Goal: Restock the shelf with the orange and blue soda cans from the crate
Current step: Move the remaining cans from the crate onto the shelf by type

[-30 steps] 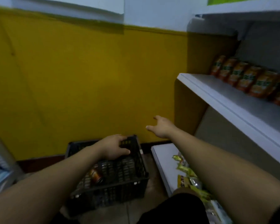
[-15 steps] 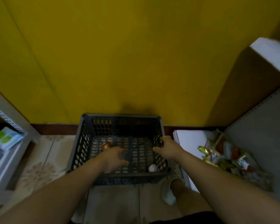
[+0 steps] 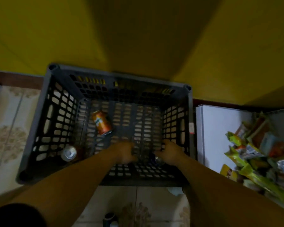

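Both hands are down inside the crate (image 3: 88, 72), near its front wall. The right hand (image 3: 170, 152) sits against the blue can (image 3: 156, 158) by the front right corner. Motion blur hides the fingers, so I cannot tell whether it grips the can or only touches it. The left hand (image 3: 124, 153) is just beside it, equally smeared, and I cannot tell whether it is open or closed. It seems to hold nothing.

Risks from here:
- The blue can is dark against a dark crate in dim light, so a hurried grab could catch only its rim and drop it.
- The orange can (image 3: 102, 122) lies on its side toward the back left of the crate floor and will likely roll if nudged.
- The upright can (image 3: 68, 153) in the front left corner stands close to the wall, so fingers may get little room around it.
- The low shelf (image 3: 216, 128) on the right carries a heap of snack packets (image 3: 256, 154) — cans set there could topple.

The orange can is glossy with a green mark, its silver end facing the front. The blue can shows little beyond a dark body and a silver top.
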`<state>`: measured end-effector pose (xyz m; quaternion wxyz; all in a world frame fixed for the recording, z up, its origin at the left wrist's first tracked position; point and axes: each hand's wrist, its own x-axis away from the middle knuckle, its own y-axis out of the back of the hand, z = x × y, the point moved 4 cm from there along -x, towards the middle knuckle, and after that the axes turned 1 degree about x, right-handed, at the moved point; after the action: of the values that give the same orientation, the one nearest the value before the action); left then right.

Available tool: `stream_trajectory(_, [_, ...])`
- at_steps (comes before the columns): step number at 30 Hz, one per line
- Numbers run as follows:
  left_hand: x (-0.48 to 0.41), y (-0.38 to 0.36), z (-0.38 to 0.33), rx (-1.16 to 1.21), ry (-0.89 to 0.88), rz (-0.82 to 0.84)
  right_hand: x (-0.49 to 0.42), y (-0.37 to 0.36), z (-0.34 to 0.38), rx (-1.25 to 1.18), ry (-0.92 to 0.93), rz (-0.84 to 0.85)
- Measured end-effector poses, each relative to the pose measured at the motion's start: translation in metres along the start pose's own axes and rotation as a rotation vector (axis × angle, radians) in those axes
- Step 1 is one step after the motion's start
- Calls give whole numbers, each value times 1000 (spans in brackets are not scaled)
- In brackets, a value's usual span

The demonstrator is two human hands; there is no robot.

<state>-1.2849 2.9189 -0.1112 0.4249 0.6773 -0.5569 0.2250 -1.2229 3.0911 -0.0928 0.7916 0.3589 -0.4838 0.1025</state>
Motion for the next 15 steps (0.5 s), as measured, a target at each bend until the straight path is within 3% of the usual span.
stream_trajectory(5, [-32, -26, 19, 18, -14, 122, -37, -47, -20, 353, -78, 190])
stream_trajectory(9, [-32, -30, 31, 91, 45, 112, -49, -59, -28, 544, -93, 112])
stream_trajectory(15, [2, -12, 16, 155, -11, -15, -4, -21, 11, 179, 79, -43])
